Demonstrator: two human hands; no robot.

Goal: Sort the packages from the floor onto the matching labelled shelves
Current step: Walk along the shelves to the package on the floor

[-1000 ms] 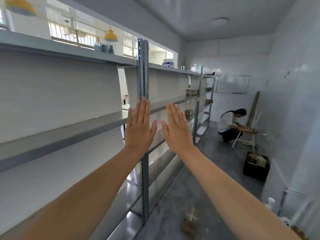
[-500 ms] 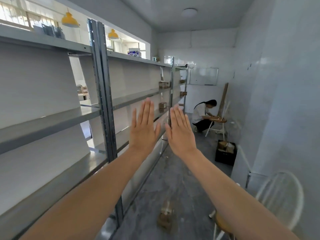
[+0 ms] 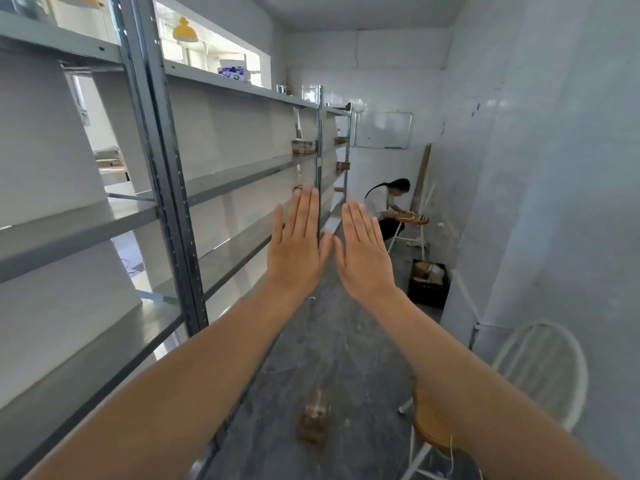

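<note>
Both arms are stretched out in front of me. My left hand [image 3: 297, 247] and my right hand [image 3: 363, 252] are raised side by side, backs toward me, fingers straight, thumbs nearly touching, holding nothing. A small brown package [image 3: 314, 420] lies on the grey floor below my arms, blurred. Grey metal shelves [image 3: 221, 181] run along the left wall. A few brown packages [image 3: 303, 146] sit on the far shelves. A black crate [image 3: 427, 289] with packages stands on the floor by the right wall.
A white wire-back chair with a wooden seat [image 3: 540, 368] stands at the near right. A person [image 3: 388, 206] crouches at the far end beside another chair. The shelf upright [image 3: 166, 188] is close on my left. A narrow aisle runs between shelves and wall.
My view has turned right, from facing the shelves to looking down the aisle. Both hands stay raised and flat together; the near chair has come into sight.
</note>
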